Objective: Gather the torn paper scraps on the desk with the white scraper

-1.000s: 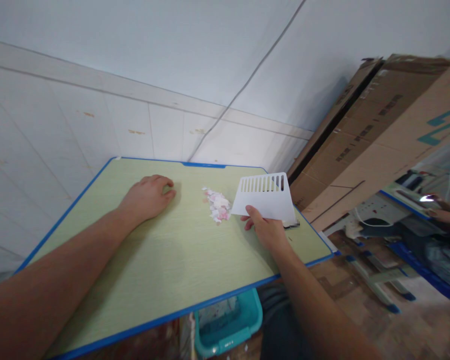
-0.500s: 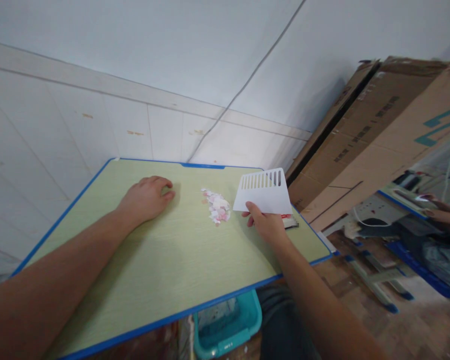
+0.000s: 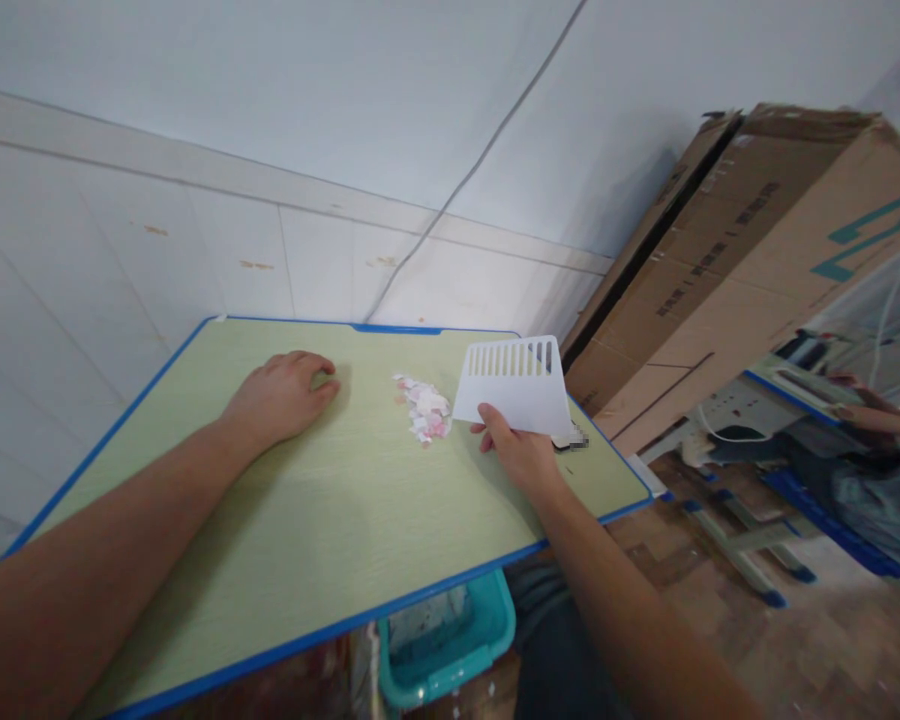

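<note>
A white flat plastic scraper (image 3: 511,400) with a row of slots along its far edge is in my right hand (image 3: 521,455), the thumb on top and fingers beneath. It is held over the right part of the pale green desk (image 3: 330,550). Just left of the scraper lies a small heap of torn paper scraps (image 3: 426,408), white and pinkish. My left hand (image 3: 281,400) rests on the desk left of the heap, fingers loosely curled, thumb apart from them, with nothing in it. Behind my right hand, a small dark-edged item (image 3: 568,440) is partly hidden and blurred.
Below the desk's front edge stands a turquoise bin (image 3: 450,650). Large cardboard boxes (image 3: 720,260) lean at the right against the wall. A grey cable (image 3: 480,165) runs down the wall. Another person's arm (image 3: 881,420) shows at a second desk, far right.
The view has shifted slightly, so everything sits a little further left. Both hands, the scraper and the paper heap keep about the same places on or over the desk.
</note>
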A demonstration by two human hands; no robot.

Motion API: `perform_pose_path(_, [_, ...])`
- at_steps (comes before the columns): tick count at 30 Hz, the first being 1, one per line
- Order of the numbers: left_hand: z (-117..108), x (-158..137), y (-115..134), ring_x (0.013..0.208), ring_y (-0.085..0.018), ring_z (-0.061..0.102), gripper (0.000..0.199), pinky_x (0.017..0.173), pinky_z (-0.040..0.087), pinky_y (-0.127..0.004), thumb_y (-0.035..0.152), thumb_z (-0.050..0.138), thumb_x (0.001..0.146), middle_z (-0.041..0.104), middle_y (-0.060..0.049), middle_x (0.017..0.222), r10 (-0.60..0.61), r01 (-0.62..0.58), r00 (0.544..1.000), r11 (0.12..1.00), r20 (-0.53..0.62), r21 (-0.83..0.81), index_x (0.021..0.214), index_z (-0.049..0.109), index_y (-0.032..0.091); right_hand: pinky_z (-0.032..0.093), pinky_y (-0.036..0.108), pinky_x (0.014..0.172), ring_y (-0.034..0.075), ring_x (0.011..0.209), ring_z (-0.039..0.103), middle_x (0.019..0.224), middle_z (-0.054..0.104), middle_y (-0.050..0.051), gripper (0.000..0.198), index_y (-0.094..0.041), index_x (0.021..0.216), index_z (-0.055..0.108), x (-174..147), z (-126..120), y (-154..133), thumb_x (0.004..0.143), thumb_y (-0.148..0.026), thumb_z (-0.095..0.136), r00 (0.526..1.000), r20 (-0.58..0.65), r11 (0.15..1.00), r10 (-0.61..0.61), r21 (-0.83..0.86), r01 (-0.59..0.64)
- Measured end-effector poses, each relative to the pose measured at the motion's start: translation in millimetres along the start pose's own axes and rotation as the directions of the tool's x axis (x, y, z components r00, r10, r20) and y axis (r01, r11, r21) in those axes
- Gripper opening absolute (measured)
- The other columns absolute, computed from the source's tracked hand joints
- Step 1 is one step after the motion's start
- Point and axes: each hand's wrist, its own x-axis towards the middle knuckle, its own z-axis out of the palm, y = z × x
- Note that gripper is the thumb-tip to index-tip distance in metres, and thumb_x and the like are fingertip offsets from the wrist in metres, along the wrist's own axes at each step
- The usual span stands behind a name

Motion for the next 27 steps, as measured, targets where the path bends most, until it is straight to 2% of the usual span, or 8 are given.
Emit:
perform_pose_path(3, [0.3,0.3,-0.1,0.152,-0.041,0.072,0.065,0.137,0.053,-0.053,0.056,0.044,0.107,0.080,-0.019,0.159,-0.001,0.001,1.000,1.000,-0.003,-0.010,0.143,0.083,0.020,0.066,0.044,0.094,0.029,0.069,0.078,0.062,0.077,0.003,0.042,-0.031,0.069,0.078,-1.5,0.5,-1.2,0.104,-0.054,0.070,1.000,0.004,1.000,-0.019,-0.011,0.019])
perform_pose_path(11, [0.5,1.0,-2.3,0.151,-0.042,0.070,0.063,0.138,0.052,-0.059,0.051,0.046,0.108,0.078,-0.021,0.163,0.009,-0.009,1.000,1.000,0.000,-0.027,0.144,0.080,0.013,0.065,0.039,0.087,0.026,0.066,0.076,0.069,0.081,0.001,0.041,-0.034,0.067,0.073,-0.7,3.1,-4.0,0.105,-0.047,0.071,1.000,-0.016,1.000,0.022,-0.009,-0.022])
perform_pose_path(17, [3.7,1.2,-4.0,0.154,-0.041,0.072,0.069,0.138,0.053,-0.054,0.058,0.042,0.105,0.080,-0.020,0.160,0.002,-0.002,1.000,1.000,-0.001,-0.020,0.144,0.083,0.018,0.065,0.040,0.087,0.027,0.067,0.077,0.070,0.082,0.002,0.039,-0.033,0.070,0.075,0.2,3.7,0.3,0.104,-0.050,0.071,1.000,-0.009,1.000,0.004,0.016,-0.004])
perform_pose_path(20, [6.3,2.2,-5.1,0.153,-0.042,0.073,0.069,0.137,0.054,-0.055,0.059,0.042,0.103,0.081,-0.021,0.159,-0.002,0.002,1.000,1.000,-0.020,-0.031,0.142,0.084,0.019,0.063,0.041,0.086,0.027,0.065,0.076,0.070,0.082,0.002,0.038,-0.033,0.072,0.075,1.2,6.1,3.9,0.103,-0.054,0.070,0.999,-0.042,1.000,0.001,0.004,-0.001])
perform_pose_path(24, [8.6,2.5,-6.7,0.150,-0.042,0.075,0.062,0.135,0.055,-0.056,0.058,0.046,0.103,0.083,-0.017,0.156,-0.004,0.002,0.999,0.999,-0.048,-0.051,0.136,0.086,0.025,0.062,0.041,0.082,0.027,0.062,0.074,0.072,0.082,0.002,0.040,-0.033,0.073,0.076,1.9,8.0,6.9,0.103,-0.059,0.068,0.999,-0.038,1.000,0.008,-0.005,-0.008])
perform_pose_path(27, [9.0,2.0,-7.8,0.150,-0.040,0.076,0.056,0.136,0.055,-0.054,0.056,0.049,0.103,0.085,-0.016,0.154,-0.003,-0.002,0.998,0.998,-0.070,-0.064,0.134,0.087,0.028,0.064,0.043,0.081,0.028,0.057,0.071,0.064,0.077,0.002,0.045,-0.035,0.069,0.075,4.0,7.2,9.8,0.105,-0.060,0.067,1.000,-0.011,1.000,0.002,-0.019,-0.002])
